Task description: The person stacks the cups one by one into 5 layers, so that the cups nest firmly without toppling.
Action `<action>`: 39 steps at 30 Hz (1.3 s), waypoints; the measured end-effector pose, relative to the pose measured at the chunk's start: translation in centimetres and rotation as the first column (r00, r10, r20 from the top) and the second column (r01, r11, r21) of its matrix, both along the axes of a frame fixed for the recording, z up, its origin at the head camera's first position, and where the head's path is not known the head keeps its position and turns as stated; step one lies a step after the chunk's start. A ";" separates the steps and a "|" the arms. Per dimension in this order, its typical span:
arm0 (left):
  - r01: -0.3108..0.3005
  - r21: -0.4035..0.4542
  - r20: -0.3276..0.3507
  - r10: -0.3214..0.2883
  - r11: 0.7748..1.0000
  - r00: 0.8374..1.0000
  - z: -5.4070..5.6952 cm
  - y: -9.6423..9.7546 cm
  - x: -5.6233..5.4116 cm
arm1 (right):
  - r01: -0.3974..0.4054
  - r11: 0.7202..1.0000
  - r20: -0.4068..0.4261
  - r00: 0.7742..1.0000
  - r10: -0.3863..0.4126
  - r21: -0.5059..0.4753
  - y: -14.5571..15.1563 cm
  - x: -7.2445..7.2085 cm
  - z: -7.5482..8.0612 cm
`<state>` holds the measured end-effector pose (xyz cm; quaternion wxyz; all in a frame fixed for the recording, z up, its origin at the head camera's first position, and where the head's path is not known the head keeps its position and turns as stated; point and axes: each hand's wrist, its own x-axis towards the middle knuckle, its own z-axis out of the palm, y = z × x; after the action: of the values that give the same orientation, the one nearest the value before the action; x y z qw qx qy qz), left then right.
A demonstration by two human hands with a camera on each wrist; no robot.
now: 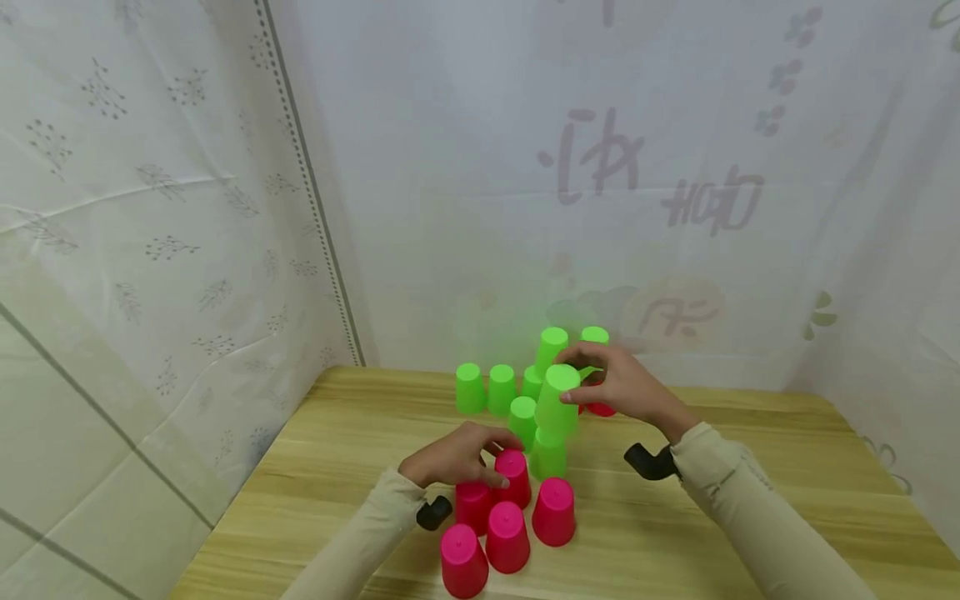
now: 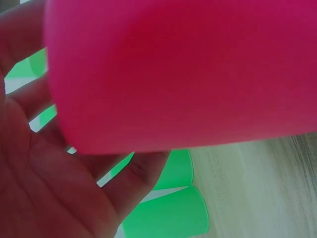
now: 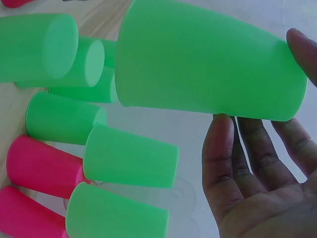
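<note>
In the head view my right hand point(image 1: 618, 387) holds an upside-down green cup point(image 1: 560, 402) between thumb and fingertips. Its lower rim overlaps another green cup point(image 1: 549, 458) beneath it. The right wrist view shows the held cup point(image 3: 208, 62) from the side, fingers along one wall and the thumb opposite. My left hand point(image 1: 457, 457) has its thumb and fingers around the top of a pink cup point(image 1: 512, 482), at the back of a group of pink cups. A large pink cup wall point(image 2: 183, 74) fills the left wrist view and hides the fingertips.
Nearer me stand upside-down pink cups point(image 1: 507, 542), another point(image 1: 554, 517) to the right. More green cups point(image 1: 470, 390) line the back, one raised point(image 1: 553, 346) on others. Red cups point(image 1: 602, 407) show under my right hand. A printed curtain point(image 1: 465, 208) hangs behind the wooden table point(image 1: 712, 517).
</note>
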<state>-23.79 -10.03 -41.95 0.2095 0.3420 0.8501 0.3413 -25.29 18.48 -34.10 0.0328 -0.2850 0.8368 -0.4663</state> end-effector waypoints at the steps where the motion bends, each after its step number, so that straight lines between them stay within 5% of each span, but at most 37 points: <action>1: -0.002 -0.002 0.004 0.002 1.000 1.000 0.0 0.0 0.0 | 0.005 1.000 0.001 1.000 -0.005 0.001 -0.2 -0.3 0.0; 20: -0.020 -0.010 0.025 0.020 1.000 0.999 0.2 0.0 0.1 | 0.077 0.994 0.008 0.997 -0.077 0.076 -5.0 -4.3 0.4; 39: -0.033 -0.006 0.022 0.033 0.999 0.999 -0.1 0.1 0.1 | 0.223 0.968 0.022 0.974 -0.227 0.114 -8.9 -6.1 0.7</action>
<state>-23.69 -9.88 -42.05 0.2142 0.3236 0.8542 0.3462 -31.41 9.57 -33.36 0.0101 -0.1776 0.8876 -0.4248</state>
